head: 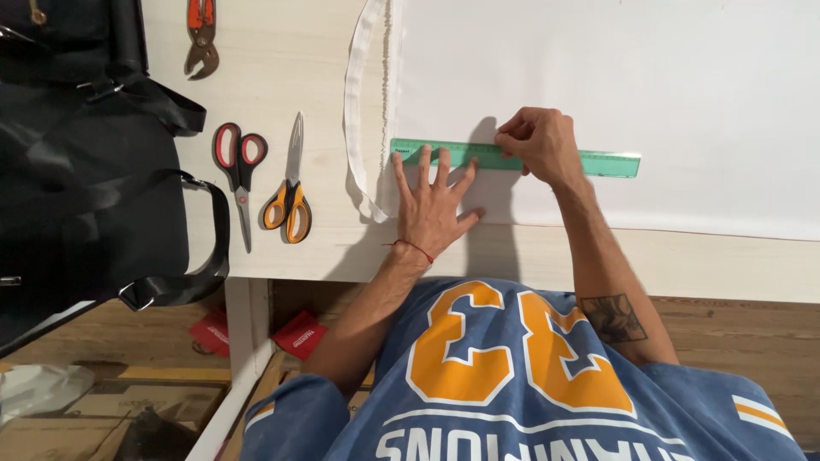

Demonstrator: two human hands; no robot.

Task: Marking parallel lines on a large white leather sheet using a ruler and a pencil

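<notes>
Two hands hold a green ruler [512, 158] flat on white fabric [615, 77] at a pale wooden desk [290, 77].

At 9 o'clock a black bag [85, 171] runs off the frame; pliers [202, 38] at 11 o'clock are cut off by the top edge. Red-handled scissors [240, 171] and orange-handled scissors [290, 188] lie side by side on the desk, beside a white fabric strip [354, 111]. The left hand [431, 209] presses down, fingers spread, fingertips on the ruler's left end. The right hand [538, 141] covers the ruler's middle, fingers curled together; anything pinched inside is hidden. Wooden floor [735, 341] and red packets [299, 333] show at 6 o'clock.
</notes>
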